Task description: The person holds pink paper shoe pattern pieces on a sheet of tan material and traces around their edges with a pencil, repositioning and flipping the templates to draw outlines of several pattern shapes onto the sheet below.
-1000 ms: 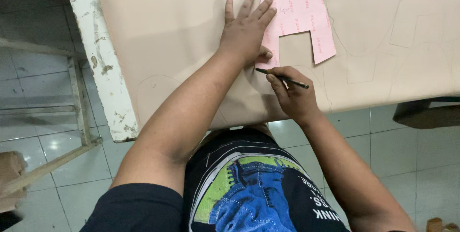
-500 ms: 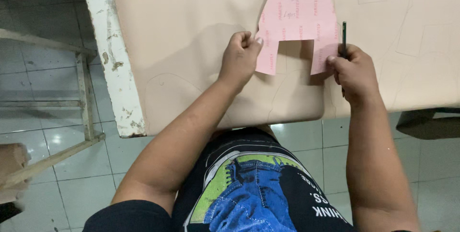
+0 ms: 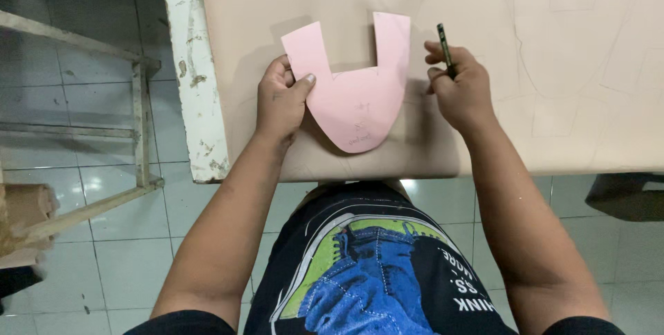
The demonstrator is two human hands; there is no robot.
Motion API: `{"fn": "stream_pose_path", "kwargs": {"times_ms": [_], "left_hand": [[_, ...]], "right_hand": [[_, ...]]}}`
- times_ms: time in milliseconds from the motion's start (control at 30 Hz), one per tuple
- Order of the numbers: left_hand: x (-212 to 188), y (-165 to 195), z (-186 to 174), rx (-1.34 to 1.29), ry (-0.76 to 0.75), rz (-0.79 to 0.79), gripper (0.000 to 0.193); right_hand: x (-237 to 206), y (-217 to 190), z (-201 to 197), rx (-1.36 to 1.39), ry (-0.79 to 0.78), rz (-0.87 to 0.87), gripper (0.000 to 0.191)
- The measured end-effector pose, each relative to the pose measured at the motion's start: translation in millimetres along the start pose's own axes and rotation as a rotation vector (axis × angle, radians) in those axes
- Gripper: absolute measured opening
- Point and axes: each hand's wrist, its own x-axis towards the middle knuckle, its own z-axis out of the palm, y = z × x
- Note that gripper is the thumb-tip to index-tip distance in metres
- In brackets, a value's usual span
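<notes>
A pink paper pattern piece (image 3: 356, 93), U-shaped with two tabs pointing away from me, lies on a beige sheet of material (image 3: 484, 51) spread over the table. My left hand (image 3: 280, 100) pinches the pattern's left tab, thumb on top. My right hand (image 3: 460, 86) grips a dark pencil (image 3: 445, 48) upright and touches the pattern's right edge. Faint traced outlines mark the beige sheet to the right.
The table's white, chipped edge (image 3: 190, 79) runs down the left side of the sheet. A worn wooden frame (image 3: 138, 120) stands on the tiled floor at left. A dark object (image 3: 626, 196) sits under the table at right.
The pink pattern has been turned around, its tabs now pointing away from me, and brought nearer the table's front edge. My left hand went from pressing it flat to pinching it. The pencil was lifted upright.
</notes>
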Motion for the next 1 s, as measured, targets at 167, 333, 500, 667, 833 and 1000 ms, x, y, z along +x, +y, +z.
{"fn": "stream_pose_path", "kwargs": {"times_ms": [167,333,500,667,833,1000], "left_hand": [[6.2,-12.7,-6.6,0.116,0.022,0.277,0.045],[17.4,-3.2,-1.4,0.728,0.208,0.307,0.051],[22.1,0.0,-5.4,0.835,0.219,0.365,0.053],[27.0,-0.6,-4.7,0.892,0.250,0.327,0.062],[12.1,-2.1,-22.4,1.189,0.157,0.416,0.053],[-8.4,-8.4,-51.8,1.246,-0.091,0.522,0.065]], "right_hand": [[-23.6,13.1,15.6,-0.229,-0.067,-0.183,0.029],[-43.5,7.9,29.5,-0.442,-0.068,-0.175,0.053],[-47.1,3.4,39.3,-0.472,-0.059,-0.155,0.058],[-43.8,5.2,40.5,-0.513,-0.024,-0.194,0.056],[-44.1,2.8,43.7,-0.519,-0.013,-0.094,0.057],[-43.9,0.7,45.8,-0.532,0.011,-0.126,0.060]]}}
